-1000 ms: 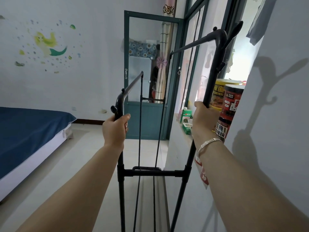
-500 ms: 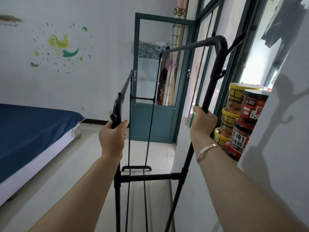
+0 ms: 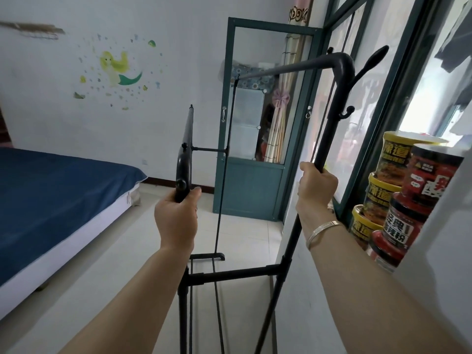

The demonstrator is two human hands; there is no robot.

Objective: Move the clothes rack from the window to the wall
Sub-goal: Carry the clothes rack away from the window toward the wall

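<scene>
Gripping: your two hands are both wrapped around the near end frame of the black clothes rack [image 3: 265, 270], one on each upright.
Left hand: your left hand [image 3: 177, 218] is closed around the left post just under its curved top and round knob, thumb lying across the front of the tube.
Right hand: your right hand [image 3: 315, 186] is clamped on the right post, higher than the left, fingers curled round the far side (a silver bangle [image 3: 322, 229] sits on that wrist).
Rack position: the rack stands at 12 o'clock directly in front of you, running away from you toward the green-framed door [image 3: 251, 185]; its right post lies just beside the window [image 3: 383, 103] at 2 o'clock, and its top bar reaches toward 1 o'clock.
Rack attitude: the right post leans, its top further right than its foot; whether the feet touch the tiled floor [image 3: 107, 272] you cannot tell.
Sill: stacked yellow and red food tubs [image 3: 406, 190] sit at 3 o'clock, apart from the rack.
Room: a bed with a blue sheet [image 3: 51, 200] fills 9 o'clock; the white wall [image 3: 178, 72] at 11 o'clock carries a mermaid sticker [image 3: 118, 69].
</scene>
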